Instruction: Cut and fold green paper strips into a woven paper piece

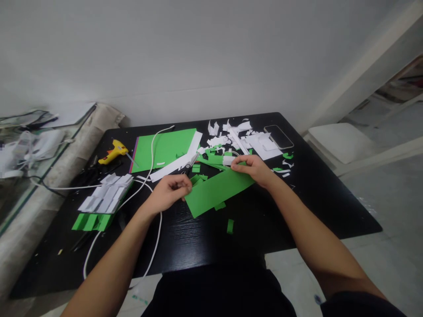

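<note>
A strip of green paper point(220, 191) is held up between my two hands above the black table. My left hand point(172, 190) pinches its left end, fingers closed. At its upper right edge my right hand point(253, 169) grips it between thumb and fingers. Scissors point(187, 167) lie just beyond my left hand, partly covered by paper. Behind the strip are a long white paper strip point(176, 159) and a large green sheet point(165, 147). Green scraps point(230, 226) lie in front of and under the held paper.
A yellow glue gun point(115, 152) rests at the back left. Folded white and green paper pieces point(105, 198) sit at the left, near a looping white cable point(159, 237). White paper scraps point(238, 134) and a phone-shaped outline point(279, 136) are at the back right of the table point(324, 207).
</note>
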`<action>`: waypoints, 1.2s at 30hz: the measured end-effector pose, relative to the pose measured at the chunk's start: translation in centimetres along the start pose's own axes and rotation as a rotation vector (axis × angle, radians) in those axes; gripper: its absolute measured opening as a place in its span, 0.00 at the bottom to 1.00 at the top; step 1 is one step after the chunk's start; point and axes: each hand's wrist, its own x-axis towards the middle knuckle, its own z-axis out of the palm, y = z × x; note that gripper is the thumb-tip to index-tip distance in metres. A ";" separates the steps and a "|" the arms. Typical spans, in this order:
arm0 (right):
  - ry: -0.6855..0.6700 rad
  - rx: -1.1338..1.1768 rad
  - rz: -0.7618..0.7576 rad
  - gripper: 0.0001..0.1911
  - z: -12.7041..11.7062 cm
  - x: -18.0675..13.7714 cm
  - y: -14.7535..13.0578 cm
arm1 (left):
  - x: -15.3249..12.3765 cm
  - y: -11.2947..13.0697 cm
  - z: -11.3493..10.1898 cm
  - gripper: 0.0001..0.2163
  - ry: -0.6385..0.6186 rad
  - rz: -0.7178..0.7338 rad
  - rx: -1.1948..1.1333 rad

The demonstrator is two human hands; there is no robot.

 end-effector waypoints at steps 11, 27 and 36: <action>-0.067 0.109 0.096 0.14 1.1 -0.7 -0.8 | -0.7 0.0 -0.4 0.05 0.265 0.184 -0.041; -0.216 -0.143 -0.031 0.12 6.6 -1.8 -0.4 | -0.5 -0.3 4.3 0.04 -0.009 0.142 0.275; -0.202 -0.179 -0.042 0.13 3.6 -0.8 -0.4 | -0.3 -0.6 2.9 0.04 -0.085 0.056 0.217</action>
